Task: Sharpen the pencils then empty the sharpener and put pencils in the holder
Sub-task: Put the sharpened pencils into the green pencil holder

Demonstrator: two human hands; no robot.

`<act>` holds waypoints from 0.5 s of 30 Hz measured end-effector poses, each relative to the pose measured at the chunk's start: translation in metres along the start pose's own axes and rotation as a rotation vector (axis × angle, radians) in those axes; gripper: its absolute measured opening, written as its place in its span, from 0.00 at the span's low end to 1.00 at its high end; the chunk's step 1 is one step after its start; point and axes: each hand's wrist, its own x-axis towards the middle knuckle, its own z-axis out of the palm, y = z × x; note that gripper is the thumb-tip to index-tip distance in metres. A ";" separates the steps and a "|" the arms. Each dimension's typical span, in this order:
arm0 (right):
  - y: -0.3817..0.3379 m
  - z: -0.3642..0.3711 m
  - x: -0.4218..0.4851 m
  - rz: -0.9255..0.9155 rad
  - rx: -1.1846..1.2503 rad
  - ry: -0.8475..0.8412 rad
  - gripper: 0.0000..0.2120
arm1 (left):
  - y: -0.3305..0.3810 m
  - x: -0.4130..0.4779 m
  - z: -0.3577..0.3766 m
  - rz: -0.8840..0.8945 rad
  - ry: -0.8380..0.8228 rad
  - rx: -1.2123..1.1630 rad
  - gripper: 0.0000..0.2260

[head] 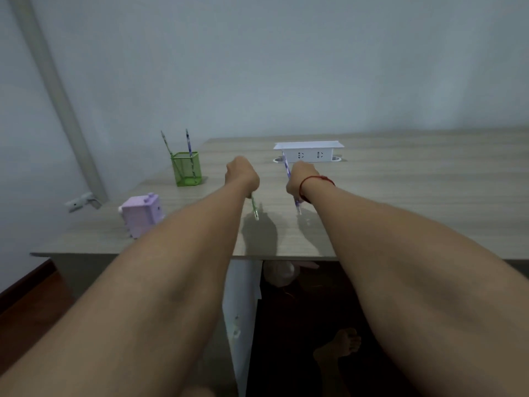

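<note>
Closest to me are the left forearm [148,282] and the right forearm [415,267]. Both reach out over the wooden table [415,181]. Under the table I can see a bare foot [340,348] on the dark floor.

The left hand [242,174] is a fist wrapped round a green pencil [254,210]. The pencil pokes out below the hand, and its low end is close to the table top. I cannot tell if it touches.

The right hand [299,180] is a fist round a purple pencil [286,167], which sticks out above and below the hand. A red string [316,180] goes round that wrist. The two hands are near each other but apart.

To the left stands the green mesh pencil holder [186,170] with two pencils [188,142] leaning in it. Nearer the front edge sits the purple pencil sharpener [141,214], partly hidden by the left forearm. Behind the right hand is a white socket box [309,152].
</note>
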 end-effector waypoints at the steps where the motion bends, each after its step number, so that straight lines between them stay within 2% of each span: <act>1: -0.014 -0.004 -0.003 -0.020 0.005 -0.002 0.20 | 0.000 0.001 -0.013 0.005 0.018 -0.005 0.06; 2: -0.027 -0.007 -0.005 -0.038 0.021 -0.004 0.22 | -0.001 0.002 -0.024 0.008 0.032 -0.006 0.05; 7: -0.084 -0.015 0.002 -0.090 0.174 0.073 0.14 | -0.006 0.008 -0.077 0.041 0.069 0.010 0.01; 15: -0.160 -0.015 0.027 -0.176 0.222 0.106 0.15 | -0.037 0.052 -0.151 0.047 0.234 -0.015 0.09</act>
